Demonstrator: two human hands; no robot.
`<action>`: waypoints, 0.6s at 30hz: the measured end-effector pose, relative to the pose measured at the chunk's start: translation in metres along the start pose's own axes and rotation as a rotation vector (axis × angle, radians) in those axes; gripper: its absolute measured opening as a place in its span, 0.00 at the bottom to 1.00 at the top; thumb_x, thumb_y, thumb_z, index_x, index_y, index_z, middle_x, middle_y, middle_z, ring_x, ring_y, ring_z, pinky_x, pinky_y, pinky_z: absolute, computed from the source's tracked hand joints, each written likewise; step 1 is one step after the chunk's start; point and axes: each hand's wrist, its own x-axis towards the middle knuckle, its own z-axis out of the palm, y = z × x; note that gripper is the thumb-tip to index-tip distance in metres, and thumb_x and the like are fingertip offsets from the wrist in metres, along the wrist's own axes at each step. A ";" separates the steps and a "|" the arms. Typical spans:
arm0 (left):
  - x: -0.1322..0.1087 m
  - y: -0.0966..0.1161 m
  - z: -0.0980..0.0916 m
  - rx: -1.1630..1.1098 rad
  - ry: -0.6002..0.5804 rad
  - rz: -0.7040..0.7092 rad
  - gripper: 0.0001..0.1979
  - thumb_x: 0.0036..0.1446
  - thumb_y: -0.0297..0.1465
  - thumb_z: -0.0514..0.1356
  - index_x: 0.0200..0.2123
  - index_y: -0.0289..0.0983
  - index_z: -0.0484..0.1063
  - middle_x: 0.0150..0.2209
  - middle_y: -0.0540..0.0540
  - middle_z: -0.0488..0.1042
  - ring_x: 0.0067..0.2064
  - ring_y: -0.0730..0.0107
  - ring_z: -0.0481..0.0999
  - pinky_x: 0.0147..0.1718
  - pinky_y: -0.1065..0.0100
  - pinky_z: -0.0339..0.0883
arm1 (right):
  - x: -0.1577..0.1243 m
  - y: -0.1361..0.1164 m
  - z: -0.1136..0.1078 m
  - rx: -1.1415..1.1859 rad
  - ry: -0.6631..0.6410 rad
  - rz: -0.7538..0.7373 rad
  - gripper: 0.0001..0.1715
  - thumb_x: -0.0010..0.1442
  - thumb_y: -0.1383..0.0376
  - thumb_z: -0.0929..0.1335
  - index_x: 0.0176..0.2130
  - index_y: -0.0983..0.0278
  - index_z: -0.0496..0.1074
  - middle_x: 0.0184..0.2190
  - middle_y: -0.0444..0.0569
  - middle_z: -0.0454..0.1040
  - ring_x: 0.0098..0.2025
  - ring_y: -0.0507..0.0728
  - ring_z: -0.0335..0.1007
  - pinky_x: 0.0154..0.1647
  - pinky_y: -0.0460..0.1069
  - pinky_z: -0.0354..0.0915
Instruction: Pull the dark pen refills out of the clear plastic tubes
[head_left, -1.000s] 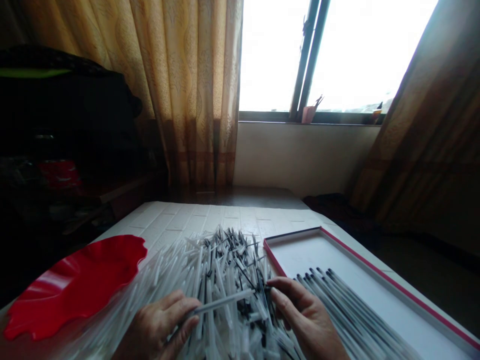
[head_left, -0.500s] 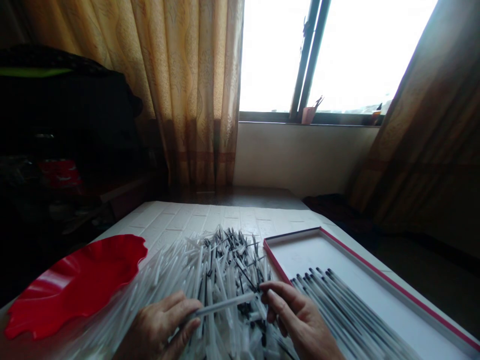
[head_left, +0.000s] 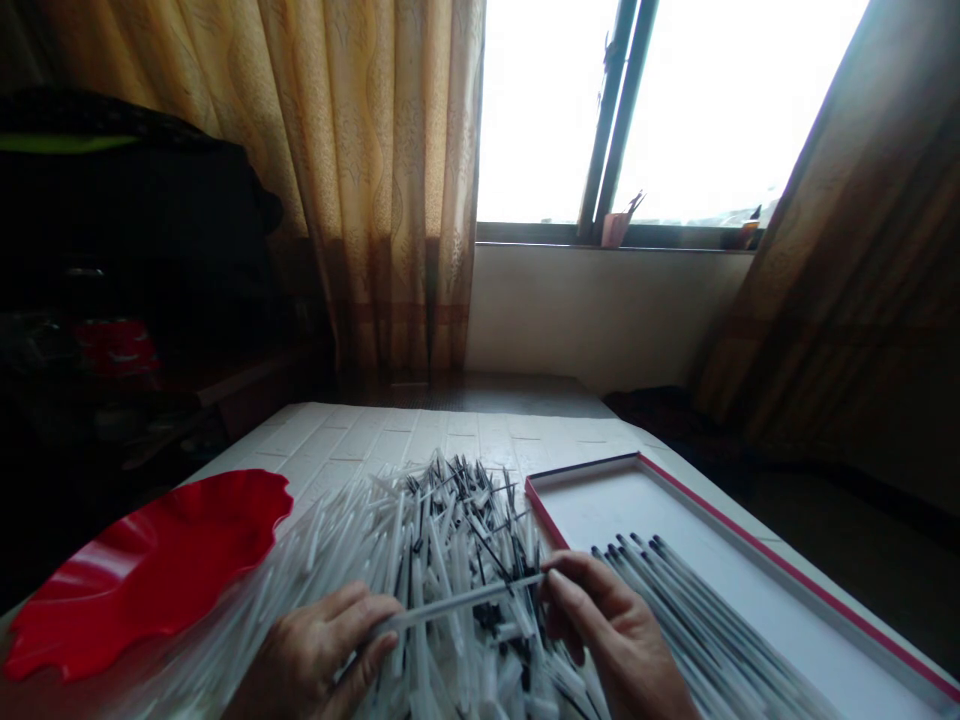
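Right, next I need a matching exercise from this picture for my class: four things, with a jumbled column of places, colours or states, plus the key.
1. dish
2. shallow box
3. left hand
4. small cup

A. by the window
B. gripping a pale tube
C. red all over
D. has dark-tipped tubes lying inside

Pairs: 1-C; 2-D; 3-B; 4-A

Likely home room: patterned gold curtains (head_left: 382,180), window (head_left: 540,110), pink cup (head_left: 615,231) on sill (head_left: 525,243), brick-patterned white table cover (head_left: 409,430).

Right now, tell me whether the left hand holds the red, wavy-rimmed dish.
No: the left hand holds a slim translucent tube; the dish lies apart.
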 end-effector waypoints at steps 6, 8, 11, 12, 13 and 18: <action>-0.001 -0.005 -0.002 -0.012 0.076 -0.079 0.12 0.69 0.42 0.54 0.46 0.46 0.75 0.37 0.53 0.84 0.36 0.71 0.85 0.37 0.79 0.76 | 0.015 -0.011 -0.027 0.223 0.203 -0.046 0.26 0.46 0.51 0.79 0.39 0.60 0.71 0.23 0.43 0.78 0.21 0.52 0.68 0.19 0.43 0.62; -0.001 -0.006 -0.001 -0.032 0.081 -0.118 0.13 0.69 0.42 0.54 0.51 0.46 0.72 0.39 0.52 0.84 0.37 0.70 0.85 0.38 0.79 0.76 | 0.016 -0.013 -0.031 0.232 0.201 -0.060 0.27 0.46 0.51 0.79 0.39 0.60 0.70 0.26 0.45 0.81 0.24 0.53 0.72 0.22 0.44 0.66; -0.003 -0.006 0.001 -0.093 0.110 -0.186 0.15 0.68 0.43 0.55 0.54 0.47 0.70 0.40 0.52 0.84 0.36 0.71 0.85 0.36 0.80 0.75 | 0.013 -0.011 -0.026 0.123 0.162 -0.096 0.25 0.49 0.50 0.78 0.39 0.61 0.71 0.31 0.49 0.83 0.29 0.56 0.75 0.24 0.45 0.67; -0.004 -0.006 0.002 -0.132 0.118 -0.212 0.14 0.68 0.43 0.56 0.53 0.48 0.71 0.37 0.53 0.84 0.33 0.72 0.85 0.34 0.81 0.75 | 0.011 -0.009 -0.022 0.065 0.144 -0.117 0.23 0.50 0.51 0.78 0.38 0.61 0.72 0.32 0.49 0.83 0.29 0.56 0.75 0.24 0.45 0.67; -0.004 -0.005 0.002 -0.184 0.127 -0.244 0.13 0.67 0.43 0.57 0.50 0.48 0.73 0.34 0.55 0.83 0.30 0.73 0.84 0.30 0.82 0.74 | 0.009 -0.008 -0.018 0.006 0.125 -0.135 0.22 0.51 0.51 0.77 0.37 0.62 0.73 0.32 0.50 0.83 0.29 0.56 0.75 0.24 0.45 0.67; -0.002 0.000 -0.005 -0.478 0.134 -0.418 0.12 0.62 0.45 0.62 0.43 0.47 0.77 0.26 0.57 0.80 0.23 0.74 0.80 0.24 0.81 0.74 | 0.004 0.004 -0.004 -0.172 0.002 -0.148 0.16 0.53 0.53 0.75 0.33 0.62 0.75 0.28 0.49 0.81 0.28 0.57 0.74 0.24 0.46 0.64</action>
